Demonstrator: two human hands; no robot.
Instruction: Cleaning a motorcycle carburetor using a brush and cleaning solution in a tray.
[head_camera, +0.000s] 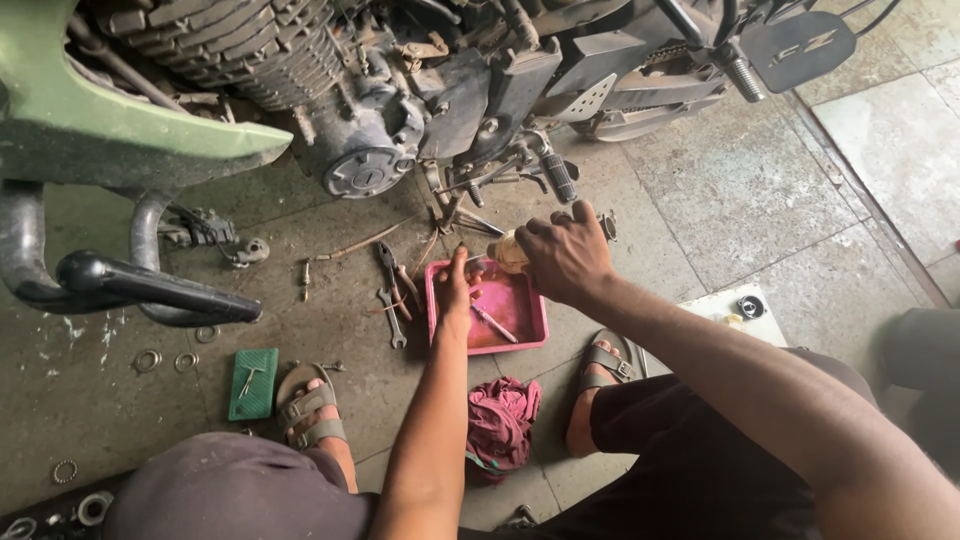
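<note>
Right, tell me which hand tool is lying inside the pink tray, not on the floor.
The slim metal tool lying diagonally in the pink tray, just below the left hand. The spanner and the pliers both lie on the floor to the tray's left.

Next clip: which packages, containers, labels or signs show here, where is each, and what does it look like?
Bottle: small, clear, amber liquid, tipped in the right hand over the pink tray.
Plate: dark, flat, pale emblem, on the motorcycle, top right.
White container: flat, dark round cap, on the floor right of the tray.
No screens.

Bottle (508, 252) mostly hidden under right hand (565, 255); motorcycle (400, 90) cropped.
</note>
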